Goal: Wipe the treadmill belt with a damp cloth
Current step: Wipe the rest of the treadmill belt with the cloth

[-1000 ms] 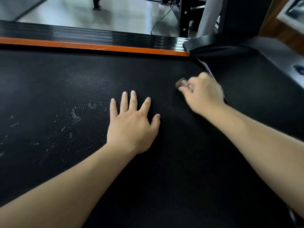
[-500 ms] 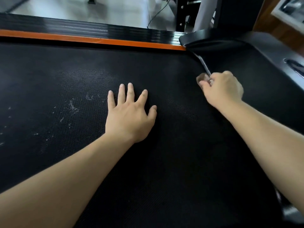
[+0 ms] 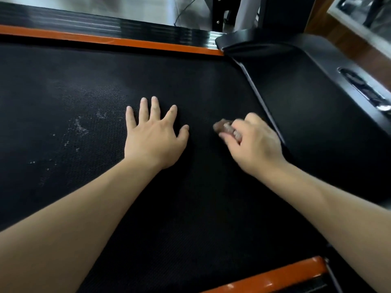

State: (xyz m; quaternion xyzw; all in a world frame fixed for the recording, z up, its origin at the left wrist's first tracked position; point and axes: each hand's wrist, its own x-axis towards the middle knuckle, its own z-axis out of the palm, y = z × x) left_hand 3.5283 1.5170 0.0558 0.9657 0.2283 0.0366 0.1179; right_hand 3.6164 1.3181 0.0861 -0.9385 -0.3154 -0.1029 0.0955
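Observation:
The black textured treadmill belt (image 3: 173,204) fills most of the head view, with whitish dusty smears (image 3: 81,127) left of centre. My left hand (image 3: 153,136) lies flat on the belt, palm down, fingers spread, holding nothing. My right hand (image 3: 252,142) is closed around a small bunched brownish cloth (image 3: 222,126), which pokes out past the fingers and presses on the belt just right of my left thumb. The right hand and cloth are blurred by motion.
An orange side rail (image 3: 127,42) runs along the far edge of the belt, and another orange rail (image 3: 275,275) shows at the near bottom right. The black motor cover (image 3: 317,98) rises at the right. Floor and machine legs (image 3: 220,15) lie beyond.
My right hand with the cloth has swept back left and toward me from the belt's edge by the motor cover. My left hand stays flat in place.

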